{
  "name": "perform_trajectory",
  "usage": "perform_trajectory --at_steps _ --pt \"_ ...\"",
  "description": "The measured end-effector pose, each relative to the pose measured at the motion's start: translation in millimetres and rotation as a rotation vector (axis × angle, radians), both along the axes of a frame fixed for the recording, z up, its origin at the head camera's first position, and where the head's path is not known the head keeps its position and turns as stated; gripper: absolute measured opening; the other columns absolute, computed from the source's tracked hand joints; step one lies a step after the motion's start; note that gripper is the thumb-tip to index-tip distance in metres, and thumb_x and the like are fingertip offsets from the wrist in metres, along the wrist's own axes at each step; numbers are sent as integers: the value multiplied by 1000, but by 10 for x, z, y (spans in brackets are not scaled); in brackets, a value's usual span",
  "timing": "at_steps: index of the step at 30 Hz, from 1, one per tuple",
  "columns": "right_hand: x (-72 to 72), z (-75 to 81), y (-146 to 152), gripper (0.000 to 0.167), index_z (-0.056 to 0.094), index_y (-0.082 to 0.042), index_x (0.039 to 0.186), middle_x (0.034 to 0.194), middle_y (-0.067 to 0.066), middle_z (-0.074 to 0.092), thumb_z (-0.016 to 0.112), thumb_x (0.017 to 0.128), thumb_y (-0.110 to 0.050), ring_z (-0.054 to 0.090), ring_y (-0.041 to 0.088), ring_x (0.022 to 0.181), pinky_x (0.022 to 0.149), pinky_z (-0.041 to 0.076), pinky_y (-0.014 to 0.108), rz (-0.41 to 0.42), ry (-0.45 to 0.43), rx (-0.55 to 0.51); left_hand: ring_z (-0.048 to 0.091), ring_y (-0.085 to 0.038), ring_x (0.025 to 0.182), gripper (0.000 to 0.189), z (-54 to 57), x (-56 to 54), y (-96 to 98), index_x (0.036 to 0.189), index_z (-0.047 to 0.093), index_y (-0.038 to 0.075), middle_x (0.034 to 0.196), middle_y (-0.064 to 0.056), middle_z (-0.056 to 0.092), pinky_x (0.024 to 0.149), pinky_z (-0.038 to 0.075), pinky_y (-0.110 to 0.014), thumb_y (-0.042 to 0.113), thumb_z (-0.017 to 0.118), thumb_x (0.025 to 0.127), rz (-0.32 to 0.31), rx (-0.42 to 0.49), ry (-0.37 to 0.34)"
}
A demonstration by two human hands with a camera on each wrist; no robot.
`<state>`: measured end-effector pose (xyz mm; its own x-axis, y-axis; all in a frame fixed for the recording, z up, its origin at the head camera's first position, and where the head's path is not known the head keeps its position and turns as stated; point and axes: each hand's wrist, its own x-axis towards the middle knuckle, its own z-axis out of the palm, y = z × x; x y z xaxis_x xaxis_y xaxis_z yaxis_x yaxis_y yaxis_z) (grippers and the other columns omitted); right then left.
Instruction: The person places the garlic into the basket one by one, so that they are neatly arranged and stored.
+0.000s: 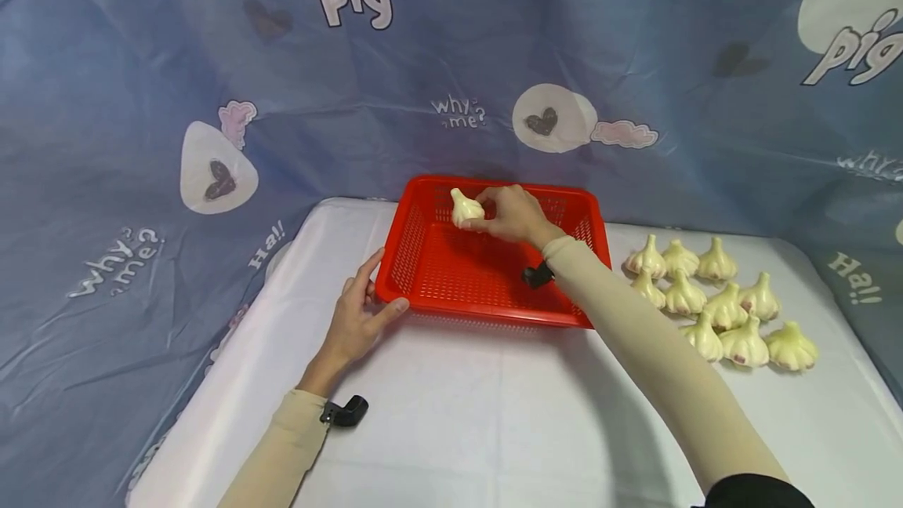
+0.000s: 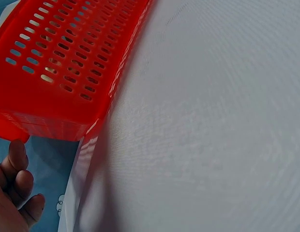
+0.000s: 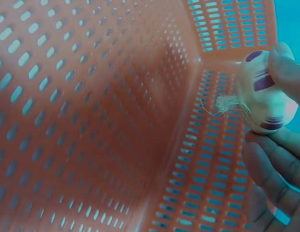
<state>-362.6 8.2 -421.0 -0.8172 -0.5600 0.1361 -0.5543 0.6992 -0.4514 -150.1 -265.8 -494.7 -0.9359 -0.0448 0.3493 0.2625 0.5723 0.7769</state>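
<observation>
My right hand [image 1: 515, 214] pinches a pale garlic bulb [image 1: 463, 208] between thumb and fingers, over the inside of the red plastic basket [image 1: 487, 310]. In the right wrist view the bulb [image 3: 249, 87] shows purple patches and a tuft of dry roots, which faces the basket's slotted wall. At the basket's near left corner, my left hand [image 1: 356, 324] holds the rim between thumb and forefinger. Seen from the left wrist, one fingertip meets the rim from below while the other fingers [image 2: 24, 183] bend loosely beneath. No other bulb shows inside the basket.
Several more garlic bulbs [image 1: 723, 308] stand in loose rows on the white-covered table [image 1: 451, 414], right of the basket. Behind the table hangs a blue printed cloth [image 1: 395, 100], close to the basket's far rim. My right forearm passes over the basket's right side.
</observation>
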Motion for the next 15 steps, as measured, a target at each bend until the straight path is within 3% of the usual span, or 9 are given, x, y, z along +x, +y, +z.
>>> perform_trajectory --at_steps 6,15 --pt "-29 -56 -119 57 80 -13 120 112 2 79 84 86 -59 71 24 99 87 55 45 20 26 13 44 -24 85 93 -2 18 -3 166 38 26 86 -13 52 74 37 -34 31 84 85 4 1 3" --pt "-81 -117 -227 57 81 -15 115 101 0 79 84 83 -63 67 23 84 78 54 42 25 46 26 45 -23 87 92 -34 -5 -2 166 38 28 87 -12 50 75 39 -34 33 84 87 -5 18 3"
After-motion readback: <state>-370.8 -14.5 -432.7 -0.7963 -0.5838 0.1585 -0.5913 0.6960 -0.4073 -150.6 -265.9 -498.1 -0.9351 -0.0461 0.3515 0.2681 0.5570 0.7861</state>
